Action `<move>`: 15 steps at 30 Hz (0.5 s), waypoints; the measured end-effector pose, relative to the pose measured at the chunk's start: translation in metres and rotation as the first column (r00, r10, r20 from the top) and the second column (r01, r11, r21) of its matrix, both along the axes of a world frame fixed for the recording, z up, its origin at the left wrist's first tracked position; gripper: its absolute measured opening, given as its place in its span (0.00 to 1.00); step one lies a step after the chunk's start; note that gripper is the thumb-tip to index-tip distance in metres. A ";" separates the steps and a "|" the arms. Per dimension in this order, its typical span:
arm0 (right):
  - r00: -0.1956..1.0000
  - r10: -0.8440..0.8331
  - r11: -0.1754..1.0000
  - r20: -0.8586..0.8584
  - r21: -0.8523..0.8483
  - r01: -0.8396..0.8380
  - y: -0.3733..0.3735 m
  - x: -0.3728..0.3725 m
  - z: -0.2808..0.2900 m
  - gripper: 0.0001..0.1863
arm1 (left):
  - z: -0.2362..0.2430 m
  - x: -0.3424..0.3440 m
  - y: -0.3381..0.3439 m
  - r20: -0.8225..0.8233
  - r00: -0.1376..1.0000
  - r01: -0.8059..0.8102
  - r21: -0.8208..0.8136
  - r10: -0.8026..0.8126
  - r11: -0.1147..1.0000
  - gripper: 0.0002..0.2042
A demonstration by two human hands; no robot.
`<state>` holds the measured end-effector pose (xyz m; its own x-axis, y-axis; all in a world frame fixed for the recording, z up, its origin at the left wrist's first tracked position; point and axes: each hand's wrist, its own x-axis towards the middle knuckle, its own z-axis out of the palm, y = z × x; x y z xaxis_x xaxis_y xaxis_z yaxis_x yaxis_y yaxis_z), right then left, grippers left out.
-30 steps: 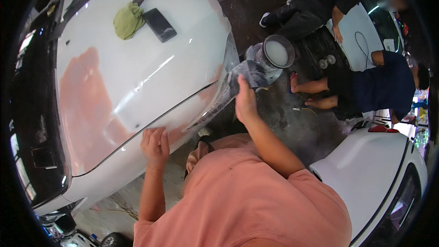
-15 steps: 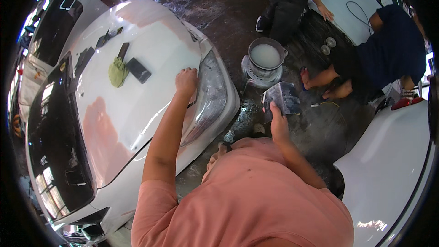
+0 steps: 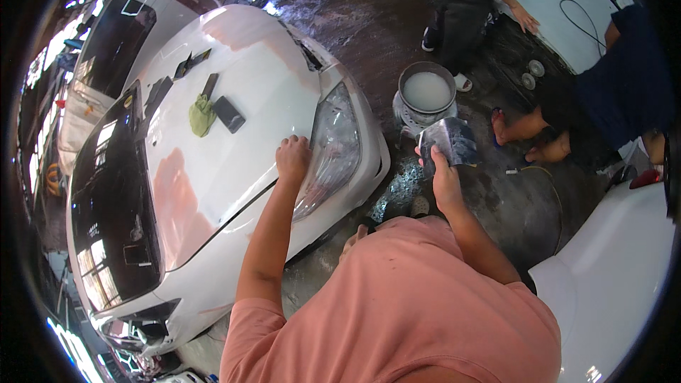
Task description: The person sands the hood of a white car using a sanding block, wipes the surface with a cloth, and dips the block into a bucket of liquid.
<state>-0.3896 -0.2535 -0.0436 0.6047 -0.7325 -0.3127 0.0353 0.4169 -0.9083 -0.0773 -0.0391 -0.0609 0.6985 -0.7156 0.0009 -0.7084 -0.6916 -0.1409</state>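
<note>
My left hand (image 3: 292, 159) rests on the front edge of the white car's hood (image 3: 227, 156) beside the clouded headlamp (image 3: 330, 142), its fingers slightly bent and holding nothing. My right hand (image 3: 445, 181) grips a wet, dark folded sheet of sandpaper (image 3: 454, 138) by its near edge, out over the floor. Just beyond it, a bucket of milky liquid (image 3: 427, 91) sits on a pale round stand (image 3: 408, 113). A green cloth (image 3: 201, 115), a dark rectangular pad (image 3: 229, 115) and several dark pieces (image 3: 159, 92) lie on the hood, which has pinkish patches.
A person in black (image 3: 457, 7) is at a white car (image 3: 564, 0) at upper right. A person in dark blue (image 3: 617, 81) is at my right, feet near a yellow cord (image 3: 546, 174) on the wet floor (image 3: 500, 206). Another white car body (image 3: 603, 262) stands at lower right.
A second ago my left hand was lower on the car; it moved forward to beside the headlamp. My right hand with the sheet moved away from the car to the right. The view shifted.
</note>
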 end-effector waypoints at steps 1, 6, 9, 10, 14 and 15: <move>0.999 0.032 0.999 -0.019 0.036 -0.031 0.002 0.003 0.001 0.25 | 0.002 -0.003 0.003 -0.004 1.000 -0.009 -0.002 0.009 1.000 0.09; 0.992 0.123 0.984 0.004 0.131 -0.123 0.005 0.011 -0.006 0.27 | 0.013 -0.016 0.012 -0.022 1.000 0.013 -0.040 -0.014 0.999 0.08; 0.989 0.146 0.983 -0.005 0.114 -0.145 0.006 0.015 -0.007 0.29 | 0.014 -0.016 0.016 -0.043 0.999 0.010 -0.047 -0.012 0.999 0.09; 0.987 0.158 0.983 -0.007 0.100 -0.156 0.006 0.016 -0.010 0.30 | 0.014 -0.015 0.018 -0.047 0.999 0.009 -0.045 -0.012 0.999 0.09; 0.984 0.173 0.976 -0.051 0.143 -0.165 0.010 0.020 -0.015 0.31 | 0.014 -0.004 0.031 -0.127 0.989 0.066 -0.045 -0.071 0.997 0.08; 0.985 0.168 0.973 -0.041 0.168 -0.159 0.012 0.022 -0.015 0.30 | 0.016 0.000 0.034 -0.157 0.982 0.096 -0.061 -0.105 0.994 0.07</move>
<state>-0.3680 -0.2416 -0.0582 0.6905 -0.5616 -0.4559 -0.0932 0.5560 -0.8260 -0.0777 -0.0052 -0.0449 0.6172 -0.7841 -0.0654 -0.7851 -0.6192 0.0144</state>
